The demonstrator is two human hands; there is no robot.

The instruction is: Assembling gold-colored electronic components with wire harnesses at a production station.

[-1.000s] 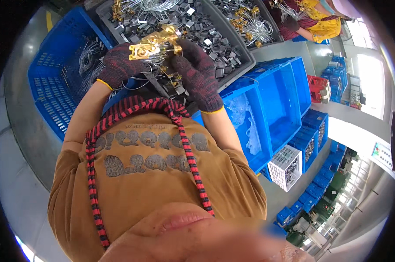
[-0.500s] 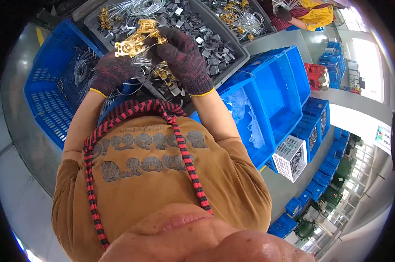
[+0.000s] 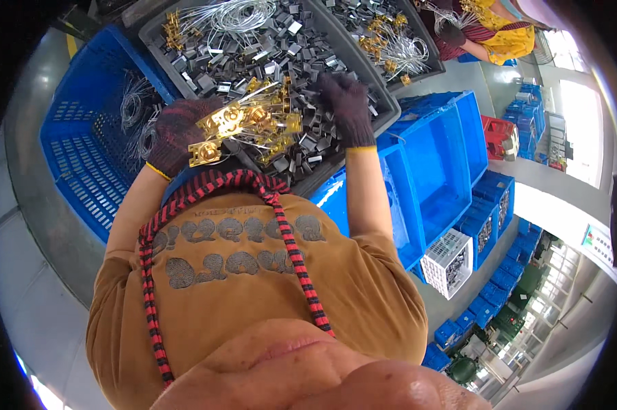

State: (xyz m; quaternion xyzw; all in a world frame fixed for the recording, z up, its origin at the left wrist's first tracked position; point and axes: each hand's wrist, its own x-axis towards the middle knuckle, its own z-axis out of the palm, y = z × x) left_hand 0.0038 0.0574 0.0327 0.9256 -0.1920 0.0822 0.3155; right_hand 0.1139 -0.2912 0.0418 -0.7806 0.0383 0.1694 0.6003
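left hand (image 3: 180,133): holding gold parts (image 3: 234,121) | right hand (image 3: 349,106): at dark blocks (image 3: 311,142) in grey tray (image 3: 391,109)

Blocks (image 3: 313,143) in tray (image 3: 389,109), crate (image 3: 79,154) left, tubs (image 3: 441,188) right.

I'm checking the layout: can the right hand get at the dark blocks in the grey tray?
Probably yes: the right hand is right at the dark blocks, and the gold pieces in the left hand seem clear of it.

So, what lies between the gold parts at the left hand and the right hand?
Loose dark blocks in the grey tray, as the head view shows.
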